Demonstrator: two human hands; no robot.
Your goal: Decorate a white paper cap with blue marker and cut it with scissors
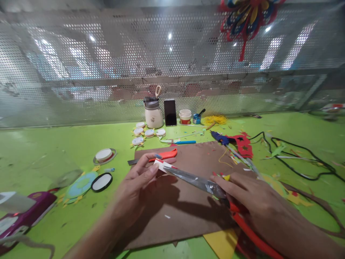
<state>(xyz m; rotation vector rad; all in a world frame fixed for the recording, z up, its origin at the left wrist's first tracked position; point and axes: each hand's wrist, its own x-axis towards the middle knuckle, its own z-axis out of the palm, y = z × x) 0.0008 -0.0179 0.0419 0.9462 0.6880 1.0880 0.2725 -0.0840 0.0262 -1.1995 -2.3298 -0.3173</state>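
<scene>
Between the thumb and fingers of my left hand [141, 176] is a small white paper piece [162, 166] with a red edge. My right hand [248, 194] grips a pair of scissors [199, 182] with red handles, its blades pointing left. The blade tips meet the right part of the paper piece; whether they cut into it I cannot tell. Both hands are above a brown board [164, 219]. Just behind my left fingers lies an orange utility knife [168, 154] on that board.
At the back stand a white jug [154, 117], a phone [170, 113] and small pots [185, 117]. A blue-handled knife [185, 142] lies behind the board. To the right are a blue glue gun [220, 138] and black cord [299, 144]; a purple device [40, 208] sits at left.
</scene>
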